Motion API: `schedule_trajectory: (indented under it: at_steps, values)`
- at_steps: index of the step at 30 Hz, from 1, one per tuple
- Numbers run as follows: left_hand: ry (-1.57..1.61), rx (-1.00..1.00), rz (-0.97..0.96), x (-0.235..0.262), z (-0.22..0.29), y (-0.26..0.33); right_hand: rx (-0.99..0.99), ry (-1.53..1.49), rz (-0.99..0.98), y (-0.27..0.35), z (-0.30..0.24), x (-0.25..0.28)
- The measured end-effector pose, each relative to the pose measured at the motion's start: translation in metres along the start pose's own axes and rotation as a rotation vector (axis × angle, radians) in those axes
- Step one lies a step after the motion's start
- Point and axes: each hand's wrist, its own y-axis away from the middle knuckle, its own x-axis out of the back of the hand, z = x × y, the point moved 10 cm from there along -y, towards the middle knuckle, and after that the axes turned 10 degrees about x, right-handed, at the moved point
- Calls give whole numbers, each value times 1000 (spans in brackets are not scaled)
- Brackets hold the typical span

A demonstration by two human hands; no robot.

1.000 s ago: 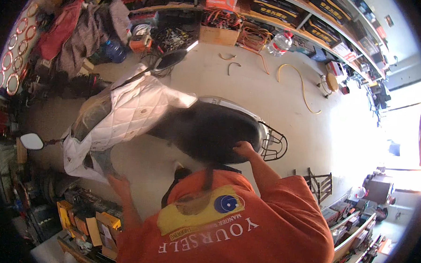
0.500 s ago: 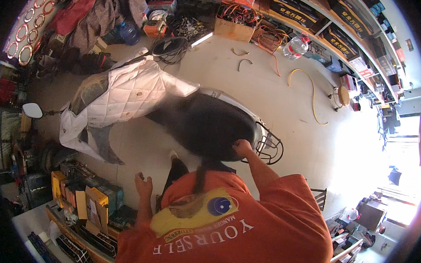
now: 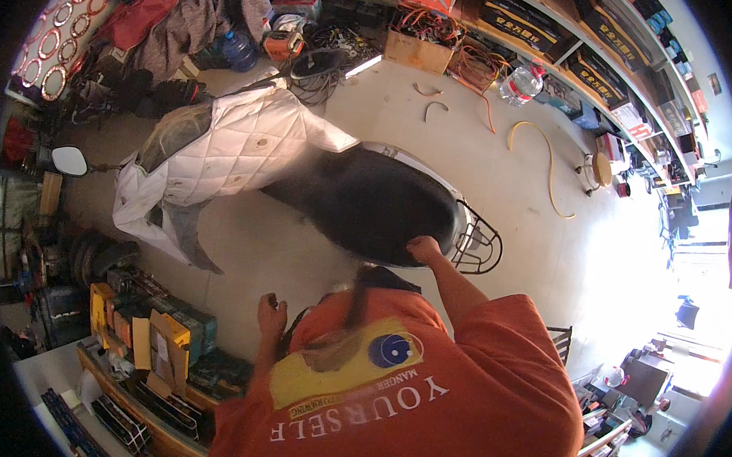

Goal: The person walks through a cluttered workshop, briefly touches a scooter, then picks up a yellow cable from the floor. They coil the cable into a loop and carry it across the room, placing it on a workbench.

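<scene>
A scooter with a long black seat [image 3: 391,209] stands in front of me, its front toward the left. A white quilted cover [image 3: 243,145] with brown spots drapes over its front. My right hand [image 3: 423,250] is closed at the near rear edge of the seat; whatever its fingers hold is hidden. Behind the seat sticks out a black metal rear rack [image 3: 480,243]. Low beside my body, my left hand [image 3: 272,313] hangs over the floor, fingers loosely bent and apart, nothing visible in it.
A round mirror [image 3: 69,161] juts out at the scooter's left end. Boxes [image 3: 165,350] crowd a bench at lower left. Along the far right run shelves of boxes [image 3: 593,79]. A yellow hose [image 3: 540,158], a stool [image 3: 599,169] and a clear bottle [image 3: 521,84] are on the floor.
My left hand has come in closer to my body, to the right. My right hand stays at the seat edge. The view has shifted slightly, and my foot no longer shows.
</scene>
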Motion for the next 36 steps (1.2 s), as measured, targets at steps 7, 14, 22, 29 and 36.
schedule_trajectory:
  at_steps: [7, 14, 22, 29, 36]
  values:
    - [-101, -98, -158, -35, -35, -8, -126, -340, 156, 75, 28, -37]
    - [-304, -325, -319, -74, 14, -2, -317, -451, 160, 208, 106, -99]
    - [-212, -419, -193, -105, 117, 42, -423, -767, 220, 274, 246, -126]
    - [-262, -407, -320, -264, 173, 140, -281, -634, 329, 317, 317, -44]
    - [-265, -622, -323, -363, 299, 230, -192, -510, 325, 362, 352, 97]
